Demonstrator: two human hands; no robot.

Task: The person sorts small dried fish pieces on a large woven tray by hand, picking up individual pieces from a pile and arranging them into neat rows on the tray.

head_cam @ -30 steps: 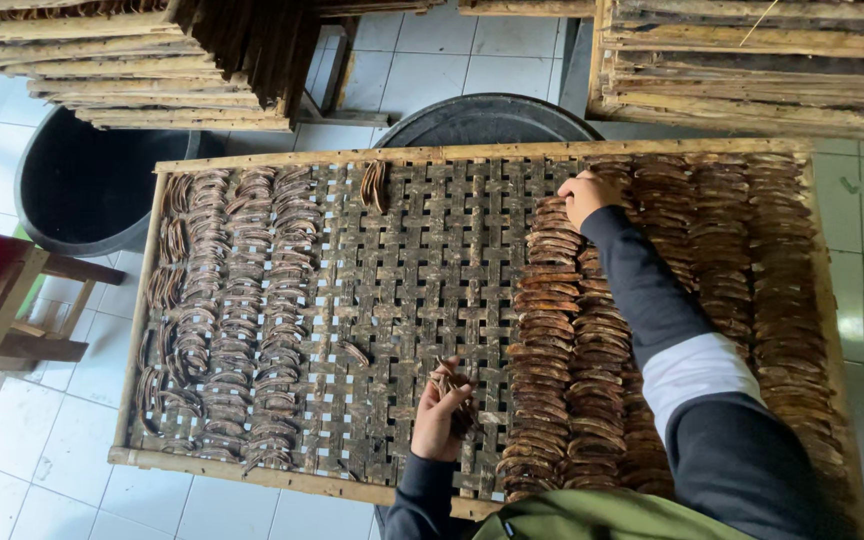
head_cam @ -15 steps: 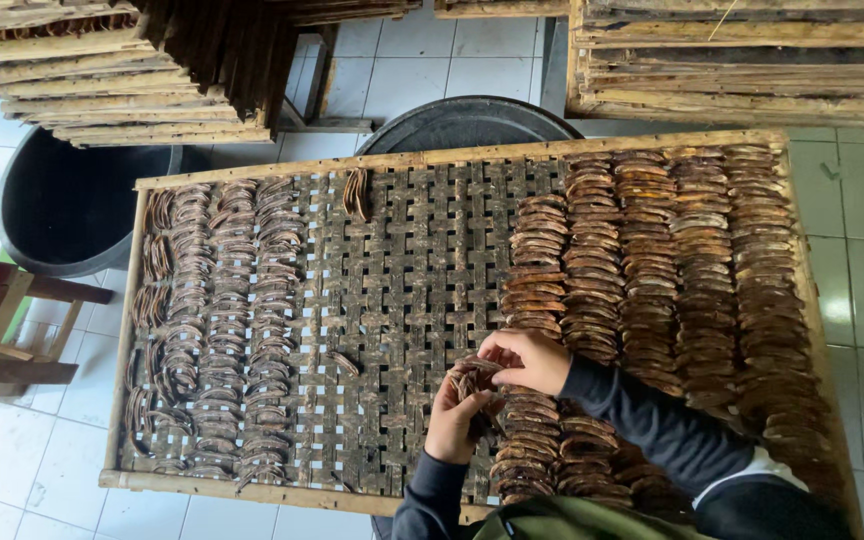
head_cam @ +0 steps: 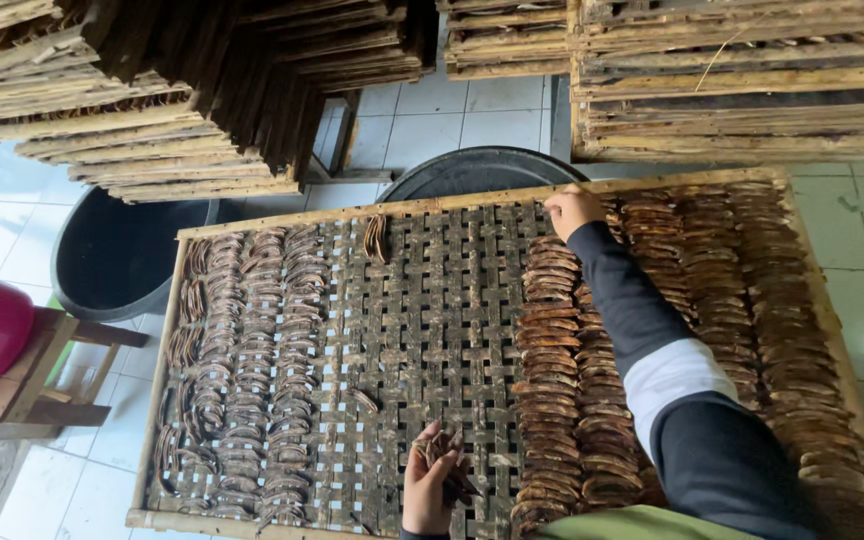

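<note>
Two bare hands are seen at work over a woven drying tray [head_cam: 422,300] of curved brown strips.

Flat, dark slats are woven into an open lattice inside a pale wooden frame. Rows of dried, crescent-shaped strips [head_cam: 552,360] are laid overlapping on it, rough and rust-brown. A small bunch of strips [head_cam: 432,445] is clasped in the closed left hand [head_cam: 430,490] near the tray's lower edge, which is cut off. The right hand [head_cam: 572,208] is rested at the top of a row by the far frame, fingers curled; whether anything is pinched there cannot be told. Several rows are hidden by the dark sleeve [head_cam: 642,320].
</note>
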